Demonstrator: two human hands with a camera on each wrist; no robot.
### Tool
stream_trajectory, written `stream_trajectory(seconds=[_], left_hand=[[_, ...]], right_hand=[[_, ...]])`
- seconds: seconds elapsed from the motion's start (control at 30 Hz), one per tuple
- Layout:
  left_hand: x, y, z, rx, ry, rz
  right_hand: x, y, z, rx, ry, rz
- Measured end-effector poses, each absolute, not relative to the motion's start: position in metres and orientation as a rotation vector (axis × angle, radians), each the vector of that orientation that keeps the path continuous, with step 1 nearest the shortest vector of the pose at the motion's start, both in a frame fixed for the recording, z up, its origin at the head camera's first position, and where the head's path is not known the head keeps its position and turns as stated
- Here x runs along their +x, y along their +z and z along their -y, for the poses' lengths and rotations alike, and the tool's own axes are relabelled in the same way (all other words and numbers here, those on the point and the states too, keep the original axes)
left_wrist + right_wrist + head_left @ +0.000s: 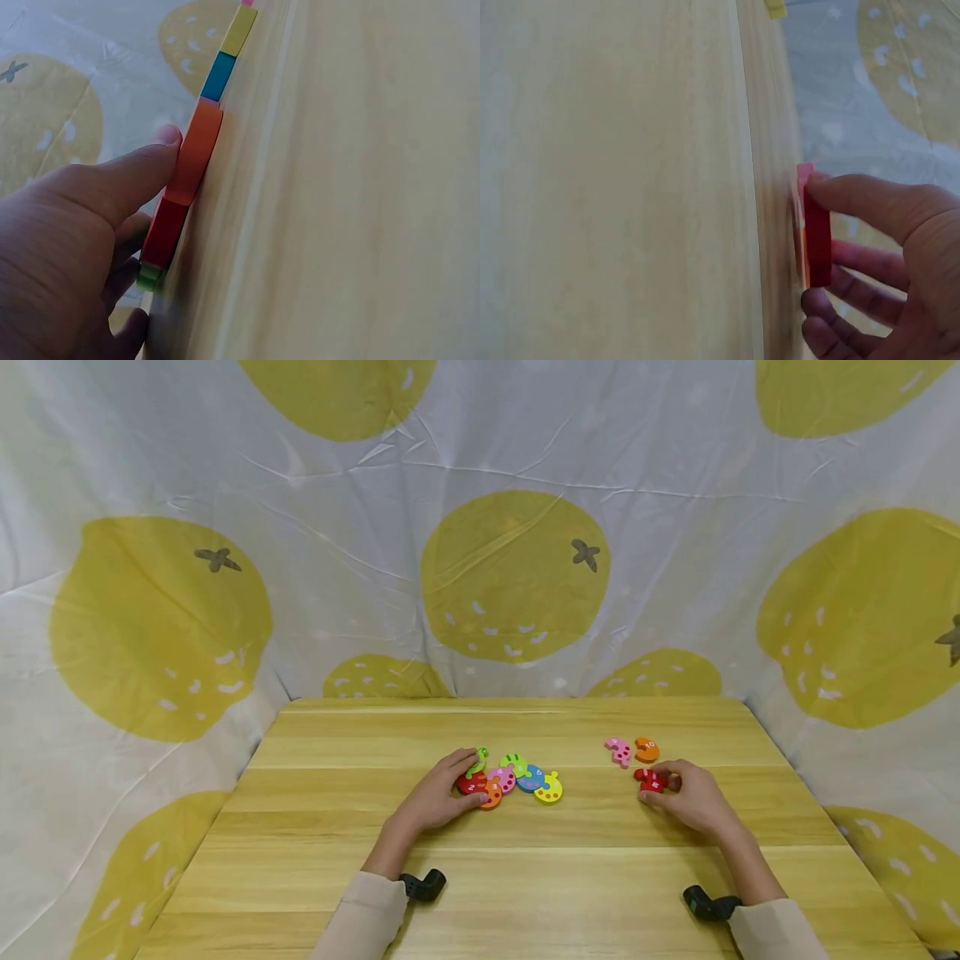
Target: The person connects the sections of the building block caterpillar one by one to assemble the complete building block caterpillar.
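A wavy row of joined number puzzle pieces lies on the table left of centre. It runs from a green end piece through red, orange, pink, green and blue to a yellow piece. My left hand spans the row's left end, thumb on the orange edge, fingers round the red and green ones. At the right, my right hand pinches a loose red puzzle piece between thumb and fingers, close over the table. Behind it lie a pink piece and an orange piece.
The wooden table ends at the back against a hanging cloth printed with yellow fruit. Similar cloth hangs at both sides. A black wrist camera sits on the left wrist, another on the right.
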State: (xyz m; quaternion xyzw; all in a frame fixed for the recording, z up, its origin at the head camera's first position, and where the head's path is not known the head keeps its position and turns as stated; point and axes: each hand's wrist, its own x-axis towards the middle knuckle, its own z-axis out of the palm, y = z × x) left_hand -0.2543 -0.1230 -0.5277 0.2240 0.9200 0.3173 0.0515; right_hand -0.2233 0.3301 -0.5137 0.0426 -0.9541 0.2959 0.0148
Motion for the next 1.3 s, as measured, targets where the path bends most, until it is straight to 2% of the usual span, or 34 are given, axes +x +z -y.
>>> stream_trajectory(seconds=[0.6, 0.97, 1.3], left_hand=[[-0.256, -0.527, 0.13, 0.65, 1.01, -2.782], [-0.256, -0.526, 0.13, 0.662, 1.029, -2.766], [-0.256, -0.525, 0.126, 0.684, 1.053, -2.773]], right_hand=[[-0.237, -0.491, -0.297, 0.338, 1.112, 2.863], [-0.255, -0.495, -0.255, 0.606, 1.176, 2.861], [-0.265, -0.497, -0.23, 0.738, 1.22, 2.94]])
